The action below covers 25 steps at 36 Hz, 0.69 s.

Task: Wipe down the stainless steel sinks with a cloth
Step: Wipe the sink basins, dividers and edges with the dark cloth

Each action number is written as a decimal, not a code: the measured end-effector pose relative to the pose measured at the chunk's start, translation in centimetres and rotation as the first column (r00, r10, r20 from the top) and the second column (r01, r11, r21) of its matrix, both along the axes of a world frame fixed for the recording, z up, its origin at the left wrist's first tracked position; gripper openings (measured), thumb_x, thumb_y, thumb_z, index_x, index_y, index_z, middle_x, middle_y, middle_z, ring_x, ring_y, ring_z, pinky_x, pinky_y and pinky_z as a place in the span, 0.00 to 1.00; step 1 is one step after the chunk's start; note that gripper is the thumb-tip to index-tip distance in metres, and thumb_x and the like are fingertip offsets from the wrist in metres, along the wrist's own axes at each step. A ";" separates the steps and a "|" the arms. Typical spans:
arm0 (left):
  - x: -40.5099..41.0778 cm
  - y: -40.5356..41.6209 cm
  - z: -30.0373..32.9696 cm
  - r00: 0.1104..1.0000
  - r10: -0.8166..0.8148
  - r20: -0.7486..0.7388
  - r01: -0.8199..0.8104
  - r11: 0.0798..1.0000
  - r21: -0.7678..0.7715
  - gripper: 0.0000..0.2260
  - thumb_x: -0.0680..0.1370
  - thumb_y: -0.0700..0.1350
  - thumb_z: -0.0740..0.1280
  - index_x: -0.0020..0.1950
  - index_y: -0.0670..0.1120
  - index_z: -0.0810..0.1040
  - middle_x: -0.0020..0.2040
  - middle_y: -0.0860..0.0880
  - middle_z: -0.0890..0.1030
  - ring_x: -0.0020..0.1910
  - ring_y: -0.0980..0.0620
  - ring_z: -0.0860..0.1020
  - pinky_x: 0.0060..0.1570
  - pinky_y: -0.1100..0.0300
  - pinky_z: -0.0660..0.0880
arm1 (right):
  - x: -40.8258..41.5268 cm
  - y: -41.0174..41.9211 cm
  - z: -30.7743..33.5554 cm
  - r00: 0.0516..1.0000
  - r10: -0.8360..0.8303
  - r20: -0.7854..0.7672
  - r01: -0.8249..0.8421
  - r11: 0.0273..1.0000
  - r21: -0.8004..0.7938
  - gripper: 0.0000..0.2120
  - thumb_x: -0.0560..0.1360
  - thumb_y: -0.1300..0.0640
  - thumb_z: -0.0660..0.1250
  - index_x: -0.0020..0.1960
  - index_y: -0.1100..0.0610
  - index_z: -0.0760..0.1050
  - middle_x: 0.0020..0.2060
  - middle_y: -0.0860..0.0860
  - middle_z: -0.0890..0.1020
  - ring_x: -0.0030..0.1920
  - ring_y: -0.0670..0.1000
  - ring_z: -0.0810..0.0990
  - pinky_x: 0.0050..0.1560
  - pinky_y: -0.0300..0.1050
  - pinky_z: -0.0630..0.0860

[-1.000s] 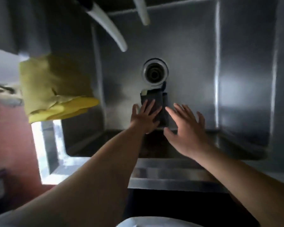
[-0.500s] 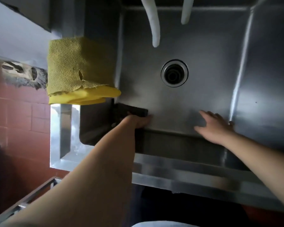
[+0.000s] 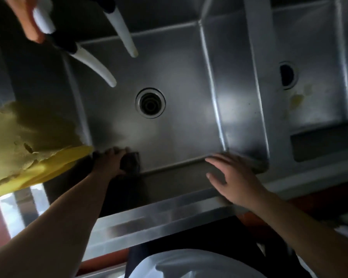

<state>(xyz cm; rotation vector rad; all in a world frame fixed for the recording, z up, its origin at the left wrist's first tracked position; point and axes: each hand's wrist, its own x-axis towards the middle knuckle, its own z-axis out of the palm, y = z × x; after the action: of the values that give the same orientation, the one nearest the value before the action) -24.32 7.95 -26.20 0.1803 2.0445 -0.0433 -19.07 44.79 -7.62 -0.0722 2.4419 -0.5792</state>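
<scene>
Both forearms are bare, with no sleeves in view. The left hand (image 3: 111,163) and right hand (image 3: 236,183) wear no gloves. A white garment (image 3: 189,264) covers the torso.

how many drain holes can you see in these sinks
2: one drain in the middle of the near basin's floor, one drain in the basin to the right, partly cut off by the divider.

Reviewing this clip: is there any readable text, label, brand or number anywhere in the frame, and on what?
None can be read.
The sink, the yellow cloth on its left edge, the two white spouts and the dark cloth under the left hand show no lettering.
The right hand covers no label that shows.
</scene>
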 end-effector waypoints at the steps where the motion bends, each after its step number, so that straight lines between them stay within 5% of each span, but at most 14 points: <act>1: -0.1 -0.2 -0.4 0.999 -0.042 0.009 0.042 0.999 0.011 0.42 0.71 0.58 0.73 0.79 0.55 0.54 0.74 0.41 0.62 0.71 0.38 0.66 0.69 0.42 0.64 | 0.4 0.1 0.5 0.998 -0.060 -0.019 0.059 0.997 -0.058 0.20 0.76 0.52 0.70 0.66 0.56 0.78 0.65 0.53 0.79 0.66 0.55 0.76 0.69 0.52 0.69; 6: -0.5 1.0 -1.2 1.000 0.002 -0.008 -0.001 0.996 0.089 0.40 0.72 0.52 0.74 0.79 0.58 0.56 0.74 0.43 0.64 0.69 0.39 0.69 0.65 0.43 0.69 | 2.2 1.0 3.7 0.908 -0.397 -0.136 0.366 0.908 -0.204 0.19 0.76 0.57 0.69 0.66 0.59 0.77 0.66 0.53 0.78 0.69 0.49 0.74 0.71 0.48 0.68; 12: -0.9 10.4 0.1 0.996 -0.052 -0.071 0.058 0.995 0.084 0.29 0.77 0.55 0.68 0.76 0.60 0.61 0.73 0.44 0.62 0.65 0.39 0.72 0.61 0.48 0.71 | 4.2 3.5 5.9 0.762 -0.641 -0.094 0.615 0.761 -0.209 0.18 0.77 0.62 0.68 0.66 0.56 0.76 0.67 0.50 0.76 0.71 0.47 0.71 0.72 0.50 0.66; 18: -1.5 21.4 0.8 1.000 0.005 -0.012 -0.003 0.989 0.147 0.21 0.80 0.54 0.60 0.73 0.61 0.63 0.74 0.43 0.57 0.68 0.38 0.65 0.64 0.41 0.70 | 4.3 6.9 5.4 0.707 -0.698 -0.117 0.650 0.706 -0.283 0.17 0.76 0.65 0.69 0.65 0.57 0.77 0.63 0.48 0.79 0.65 0.47 0.77 0.67 0.53 0.73; 21: -2.2 24.3 1.6 0.994 0.074 -0.080 -0.063 0.991 0.122 0.19 0.79 0.54 0.61 0.70 0.59 0.68 0.74 0.46 0.58 0.73 0.38 0.56 0.70 0.31 0.53 | 3.5 8.7 5.0 0.717 -0.685 -0.125 0.624 0.712 -0.322 0.17 0.77 0.63 0.68 0.64 0.54 0.77 0.63 0.43 0.78 0.63 0.43 0.77 0.66 0.46 0.73; 23: -2.7 25.2 2.1 0.975 0.047 -0.215 -0.016 0.989 0.146 0.19 0.77 0.54 0.63 0.68 0.54 0.71 0.71 0.47 0.65 0.73 0.42 0.57 0.72 0.34 0.45 | 2.9 9.9 4.7 0.741 -0.664 -0.101 0.600 0.722 -0.345 0.17 0.77 0.62 0.69 0.64 0.53 0.77 0.65 0.42 0.77 0.63 0.42 0.77 0.66 0.44 0.73; 25: -3.6 25.7 2.9 0.969 0.158 -0.192 -0.107 0.961 0.254 0.20 0.76 0.52 0.65 0.66 0.48 0.72 0.66 0.43 0.73 0.69 0.43 0.66 0.73 0.45 0.55 | 2.0 11.4 4.5 0.779 -0.611 -0.137 0.535 0.763 -0.362 0.17 0.76 0.61 0.69 0.64 0.55 0.77 0.65 0.46 0.77 0.64 0.46 0.77 0.67 0.48 0.73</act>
<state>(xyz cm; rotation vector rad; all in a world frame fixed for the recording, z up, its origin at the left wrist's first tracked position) -27.93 33.63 -23.26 0.1950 2.2663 0.2836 -17.05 56.16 -3.09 0.5451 2.5799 -1.2930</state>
